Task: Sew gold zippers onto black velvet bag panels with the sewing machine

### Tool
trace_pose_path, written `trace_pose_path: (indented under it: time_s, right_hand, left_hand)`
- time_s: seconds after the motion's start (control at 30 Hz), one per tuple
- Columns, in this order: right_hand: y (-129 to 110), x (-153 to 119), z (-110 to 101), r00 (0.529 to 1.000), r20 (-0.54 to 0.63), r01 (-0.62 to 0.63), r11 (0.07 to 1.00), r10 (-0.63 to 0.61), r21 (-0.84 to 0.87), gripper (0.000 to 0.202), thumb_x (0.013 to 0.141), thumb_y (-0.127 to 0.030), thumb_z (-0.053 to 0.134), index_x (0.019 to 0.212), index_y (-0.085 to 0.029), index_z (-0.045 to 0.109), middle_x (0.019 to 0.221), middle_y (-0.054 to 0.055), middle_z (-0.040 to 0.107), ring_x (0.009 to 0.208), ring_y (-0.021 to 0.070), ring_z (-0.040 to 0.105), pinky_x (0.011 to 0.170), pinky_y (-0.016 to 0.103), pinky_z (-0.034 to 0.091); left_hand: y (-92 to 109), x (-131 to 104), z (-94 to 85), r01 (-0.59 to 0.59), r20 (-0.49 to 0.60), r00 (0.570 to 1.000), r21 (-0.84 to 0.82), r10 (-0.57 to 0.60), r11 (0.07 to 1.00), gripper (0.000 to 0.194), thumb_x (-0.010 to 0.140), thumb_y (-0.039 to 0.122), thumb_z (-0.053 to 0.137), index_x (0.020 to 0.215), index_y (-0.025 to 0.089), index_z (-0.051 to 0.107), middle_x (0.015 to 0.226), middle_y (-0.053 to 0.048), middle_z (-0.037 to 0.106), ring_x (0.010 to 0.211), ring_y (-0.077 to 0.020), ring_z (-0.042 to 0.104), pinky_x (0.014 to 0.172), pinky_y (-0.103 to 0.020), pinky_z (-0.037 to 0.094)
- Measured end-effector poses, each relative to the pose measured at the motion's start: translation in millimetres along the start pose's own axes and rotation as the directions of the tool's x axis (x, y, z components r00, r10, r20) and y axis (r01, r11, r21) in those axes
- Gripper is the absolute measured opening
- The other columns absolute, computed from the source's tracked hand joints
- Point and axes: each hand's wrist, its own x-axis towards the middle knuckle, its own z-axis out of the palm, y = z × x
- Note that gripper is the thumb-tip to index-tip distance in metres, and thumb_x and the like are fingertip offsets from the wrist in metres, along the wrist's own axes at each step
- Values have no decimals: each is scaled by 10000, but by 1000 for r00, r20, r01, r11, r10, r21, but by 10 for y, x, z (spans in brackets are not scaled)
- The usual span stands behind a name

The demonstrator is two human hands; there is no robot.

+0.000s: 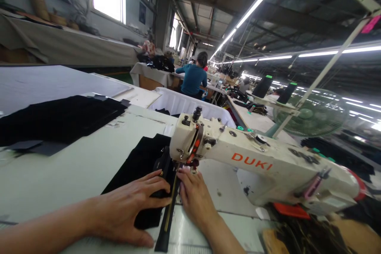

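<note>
A black fabric piece (pixel 135 168) lies on the table and runs under the head of a white sewing machine (pixel 220 137). Along its right side is a zipper (pixel 170 214) with gold teeth on black tape, leading up to the presser foot. My left hand (pixel 133 202) rests with fingers spread, flat on the fabric left of the zipper. Close to the needle, my right hand (pixel 195 190) has its fingers bent at the zipper's right edge; whether they pinch the tape is hidden.
A stack of black cut pieces (pixel 59 121) lies on the left of the table. Behind the machine stands a white plastic bin (pixel 190 103). Thread cones (pixel 263 86) and a green fan (pixel 309 113) are at right. A person in a blue top (pixel 192 79) sits ahead.
</note>
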Motion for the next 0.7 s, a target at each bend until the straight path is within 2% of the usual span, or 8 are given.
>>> trace_pose_path:
  time_s: [0.1,0.17,0.27,0.37,0.53,0.7]
  right_hand:
    - [27,-2,38,1000,-7,-21,998,21,-60,503,914,-60,490,1400,-181,542,1331,126,653,1288,282,577,1164,553,388]
    - [24,-8,26,999,-39,-31,997,29,-66,518,899,-52,492,1400,-170,547,1314,133,656,1270,285,578,1158,547,390]
    - [-2,-11,-36,996,-91,-19,1000,20,8,495,844,-14,496,1286,-194,625,1250,112,668,1196,273,586,1094,492,444]
    - [-32,-8,-108,995,-88,61,992,-51,114,446,800,-2,511,1142,-235,678,1111,64,689,1075,246,598,1011,436,469]
    - [-49,-7,-148,986,-83,163,960,-147,229,353,789,-38,520,1006,-249,702,950,30,685,951,218,601,933,397,453]
    - [-37,1,-110,989,-110,124,966,-101,226,384,785,-35,517,1032,-254,713,997,34,705,947,213,617,920,380,463]
  left_hand:
    - [-102,47,-2,20,27,999,40,-21,999,743,845,569,746,1512,372,485,1448,-55,567,1386,-334,513,1261,-545,186]
    - [-177,75,-1,14,24,1000,63,-16,998,761,840,569,753,1520,373,473,1458,-59,559,1389,-332,511,1256,-545,203]
    - [-296,119,0,-8,-13,1000,114,10,993,744,849,586,742,1511,355,495,1461,-80,563,1382,-348,518,1239,-545,258]
    - [-384,162,3,-11,-57,998,176,21,984,724,854,583,737,1494,319,526,1445,-109,578,1363,-365,533,1221,-552,303]
    - [-358,155,47,-37,-110,992,197,59,980,620,839,435,770,1414,273,603,1363,-102,644,1272,-340,603,1182,-516,387]
    - [-325,124,102,11,-138,990,212,19,977,579,820,379,780,1365,250,637,1368,-105,651,1257,-323,614,1139,-457,451]
